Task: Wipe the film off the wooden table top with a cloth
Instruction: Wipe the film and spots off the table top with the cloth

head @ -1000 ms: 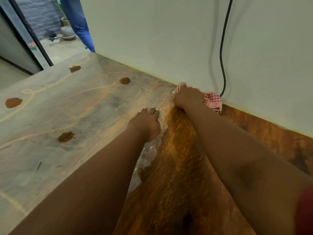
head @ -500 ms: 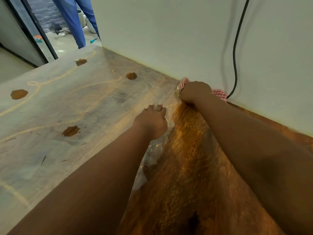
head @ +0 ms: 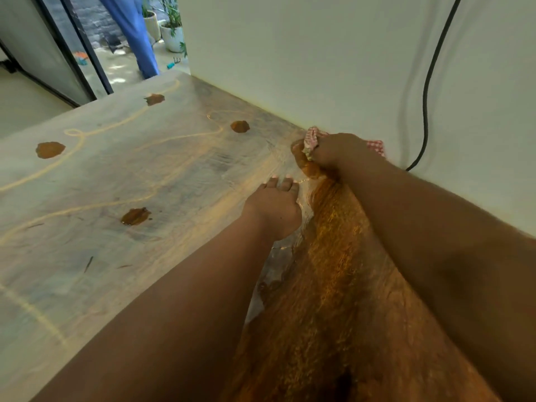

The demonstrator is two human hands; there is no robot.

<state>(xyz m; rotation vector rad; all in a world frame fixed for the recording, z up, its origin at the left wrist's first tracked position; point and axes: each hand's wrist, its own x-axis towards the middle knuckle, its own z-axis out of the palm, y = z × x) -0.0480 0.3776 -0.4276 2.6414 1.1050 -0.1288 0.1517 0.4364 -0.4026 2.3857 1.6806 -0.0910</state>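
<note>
Head view: right hand (head: 333, 150) bunches the red-checked cloth (head: 312, 138) at the far wall, its grip tight round it; left hand (head: 275, 204) presses flat, fingers straight, on the filmed surface (head: 116, 169).

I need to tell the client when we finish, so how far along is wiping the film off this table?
Roughly a third done. The strip nearest the wall shows bare orange-brown wood. The right hand grips the checked cloth at the film's edge; the left hand rests beside it. The grey film covers the whole left side.
</note>
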